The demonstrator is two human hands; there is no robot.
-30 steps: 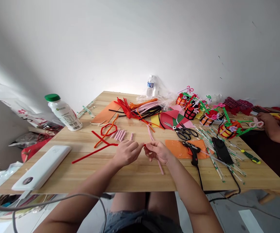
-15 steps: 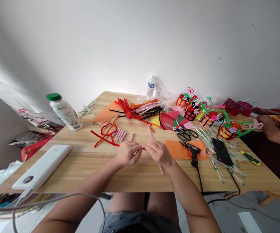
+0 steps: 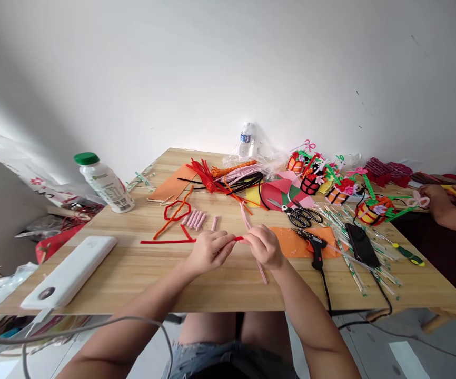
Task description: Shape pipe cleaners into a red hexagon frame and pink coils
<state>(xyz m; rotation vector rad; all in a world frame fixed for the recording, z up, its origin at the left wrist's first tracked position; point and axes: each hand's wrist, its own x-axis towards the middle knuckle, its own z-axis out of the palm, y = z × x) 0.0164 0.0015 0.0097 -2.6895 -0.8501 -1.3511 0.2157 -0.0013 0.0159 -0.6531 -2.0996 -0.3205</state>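
Between my two hands runs a red pipe cleaner (image 3: 165,241), its long free end pointing left over the table. My left hand (image 3: 212,251) pinches it, and my right hand (image 3: 264,246) grips the short stretch at its other end. Pink pipe cleaners (image 3: 245,215) lie on the wood, passing beneath my right hand. Left of my hands are a red loop (image 3: 167,211) and an orange pipe cleaner (image 3: 160,230) lying across it. Several short pink coiled pieces (image 3: 197,220) sit in a row just beyond my left hand.
Scissors (image 3: 299,215), a glue gun (image 3: 316,247), a phone (image 3: 361,245) and a screwdriver (image 3: 408,255) lie to the right. Small decorated baskets (image 3: 337,192) stand behind them. A power bank (image 3: 70,271) and a bottle (image 3: 107,184) are at the left. Another person's hand (image 3: 433,195) shows at far right.
The red pipe cleaner's free end has swung down and now lies nearly level, apart from the red loop. My right hand has shifted slightly right, showing more red between my hands.
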